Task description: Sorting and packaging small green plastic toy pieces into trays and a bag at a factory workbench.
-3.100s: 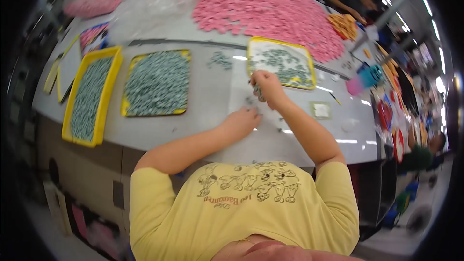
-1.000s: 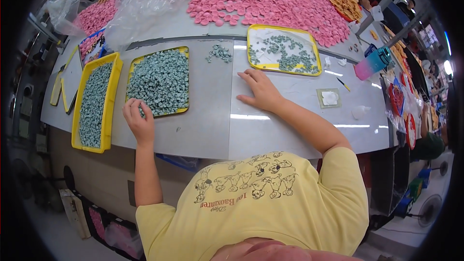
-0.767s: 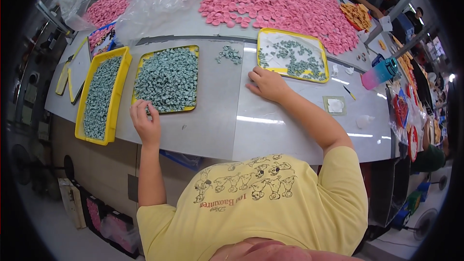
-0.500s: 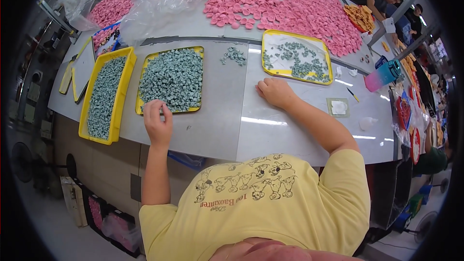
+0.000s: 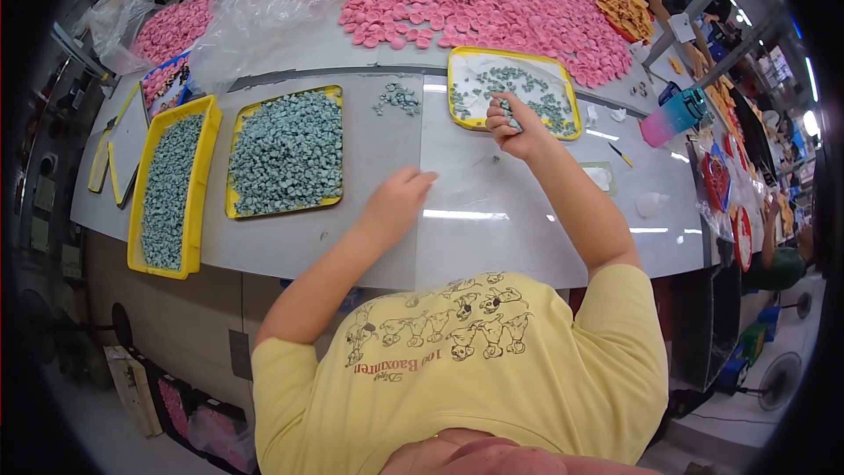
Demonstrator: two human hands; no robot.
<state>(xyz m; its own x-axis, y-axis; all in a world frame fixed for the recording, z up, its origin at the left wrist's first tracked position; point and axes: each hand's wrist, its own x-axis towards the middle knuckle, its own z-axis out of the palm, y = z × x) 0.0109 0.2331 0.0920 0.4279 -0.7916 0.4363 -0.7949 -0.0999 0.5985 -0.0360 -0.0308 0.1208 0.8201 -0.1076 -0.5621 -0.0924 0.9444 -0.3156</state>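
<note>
My right hand is over the near edge of a yellow tray that holds a thin scatter of small grey-green pieces. Its fingers are curled shut among those pieces. My left hand lies on the grey table, fingers apart and pointing right, holding nothing. It is just right of a yellow tray heaped with the same grey-green pieces. A small loose pile of pieces lies on the table between the two trays.
A long yellow tray of grey-green pieces stands at the far left. Pink discs cover the back of the table beside a clear plastic bag. A pink-and-teal bottle stands at right. Other people work at the far edges.
My left hand left the full tray's near corner and moved right onto the bare table. My right hand moved from the table up to the sparse tray and curled shut.
</note>
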